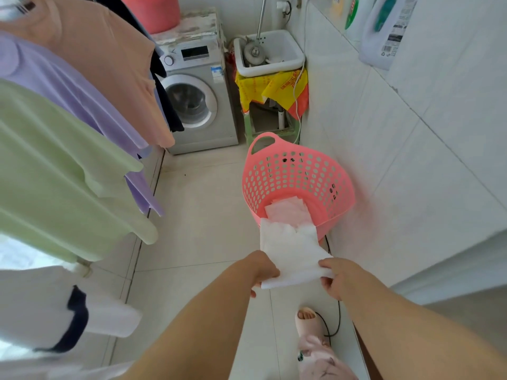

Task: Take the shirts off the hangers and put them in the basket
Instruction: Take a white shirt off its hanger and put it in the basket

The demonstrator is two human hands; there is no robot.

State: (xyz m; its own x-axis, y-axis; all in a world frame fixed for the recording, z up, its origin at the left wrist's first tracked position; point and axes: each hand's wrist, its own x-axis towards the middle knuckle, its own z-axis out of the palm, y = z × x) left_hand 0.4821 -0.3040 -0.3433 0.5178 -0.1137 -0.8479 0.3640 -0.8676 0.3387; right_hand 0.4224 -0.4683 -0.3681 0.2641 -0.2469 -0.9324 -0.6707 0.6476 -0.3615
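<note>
A folded white shirt (290,250) hangs over the near rim of the pink perforated basket (299,176), its far end inside on a pale pink garment (288,211). My left hand (264,270) grips the shirt's near left edge. My right hand (338,275) pinches its near right corner. Along the left, shirts hang in a row: peach (109,64), lilac (68,94), green (55,165) and white with a dark trim (55,311). Their hangers are mostly hidden.
A washing machine (197,97) stands at the back with a pink tub (153,10) on top. A white sink (270,53) sits at the back right. White tiled wall runs along the right. A black cable (333,319) lies by my slippered foot (308,320).
</note>
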